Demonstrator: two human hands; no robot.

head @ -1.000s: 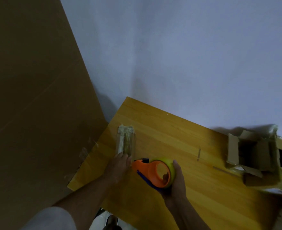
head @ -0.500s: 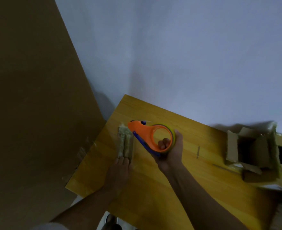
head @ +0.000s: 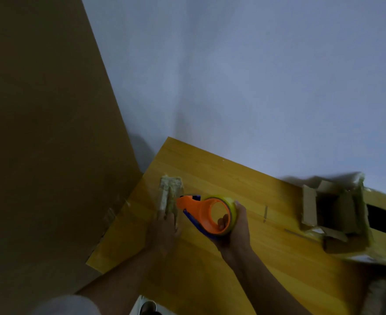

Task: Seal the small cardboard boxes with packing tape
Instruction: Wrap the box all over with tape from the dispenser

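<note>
On the wooden table (head: pixel 244 258) a small cardboard box (head: pixel 169 196) lies near the left edge, long and narrow, its top covered with tape. The left hand (head: pixel 163 233) rests on the near end of this box with the fingers laid flat on it — they press, they do not curl around it. The right hand (head: pixel 235 233) holds the tape dispenser (head: pixel 206 215): the fingers are wrapped around the yellow-green roll and one fingertip shows through the round opening of the orange body. The orange nose of the dispenser points to 9 o'clock and reaches the right side of the box; whether it really touches there is hard to tell. At 3 o'clock from the hands, well apart, an open cardboard box (head: pixel 337 212) stands with its flaps up. At 9 o'clock — beside the table — a big brown board (head: pixel 46 133) leans.
</note>
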